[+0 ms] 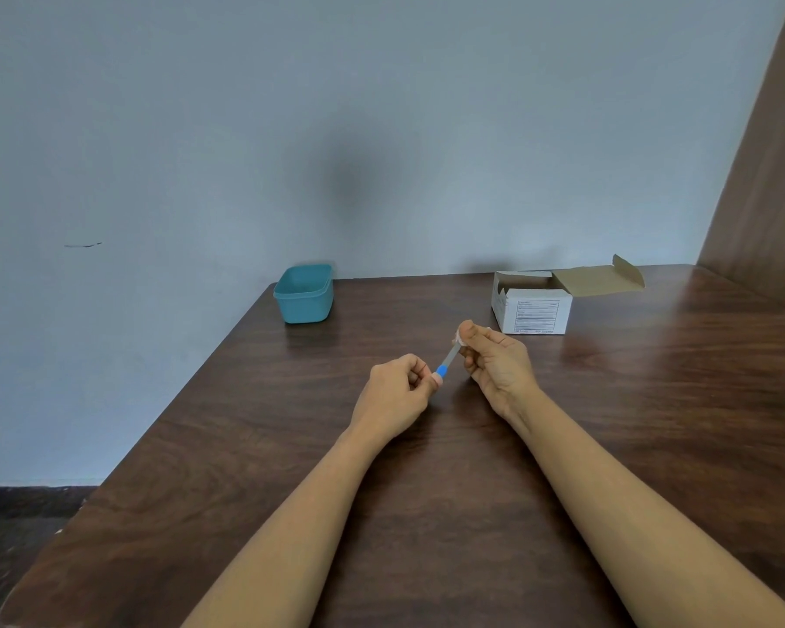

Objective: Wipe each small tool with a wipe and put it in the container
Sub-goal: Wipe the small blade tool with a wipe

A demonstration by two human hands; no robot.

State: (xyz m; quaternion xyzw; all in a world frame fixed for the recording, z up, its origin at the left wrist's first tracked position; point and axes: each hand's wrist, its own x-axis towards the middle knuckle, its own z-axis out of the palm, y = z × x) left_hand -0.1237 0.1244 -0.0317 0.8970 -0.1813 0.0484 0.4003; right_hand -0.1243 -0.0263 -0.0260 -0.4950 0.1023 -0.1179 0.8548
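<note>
Small tool (pixel 445 362) pinched between left hand (pixel 397 392) and right hand (pixel 495 360) — teal container (pixel 303 293), open box (pixel 533 308) beyond.

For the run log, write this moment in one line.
left hand: pinches blue-tipped small clear tool | right hand: pinches its other end | teal plastic container: untouched, at table's far-left corner

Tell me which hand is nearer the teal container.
Left. The left hand, pinching the blue end of the tool, is right of the container and nearer the person; the right hand, holding its other end, is farther right, by the box.
</note>
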